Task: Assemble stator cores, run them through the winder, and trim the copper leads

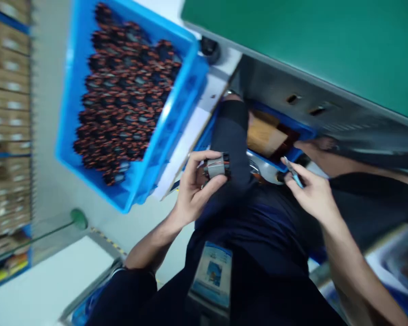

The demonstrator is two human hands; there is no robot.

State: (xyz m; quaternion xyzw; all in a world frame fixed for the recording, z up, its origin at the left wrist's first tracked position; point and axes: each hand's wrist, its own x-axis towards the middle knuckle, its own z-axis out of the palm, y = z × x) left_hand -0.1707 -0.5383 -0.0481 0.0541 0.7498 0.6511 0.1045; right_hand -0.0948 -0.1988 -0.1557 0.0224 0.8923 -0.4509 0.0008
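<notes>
In my left hand [190, 194], thumb and fingers close around a motor stator [216, 166] with a grey ribbed core and dark ends. It is held above my left thigh. Over on the right, my right hand [314, 192] is closed on a small slim tool [295, 174] with a light blue body and a metallic tip pointing up and left. Blur hides its exact kind. The two hands are apart, and the tool does not touch the stator.
At upper left, a blue crate [170, 106] holds many similar stators [129, 99] with copper-coloured windings. A green-topped bench [309, 50] fills the upper right. Beneath it sits a blue bin with brown cardboard [263, 133]. Shelving [8, 113] lines the far left.
</notes>
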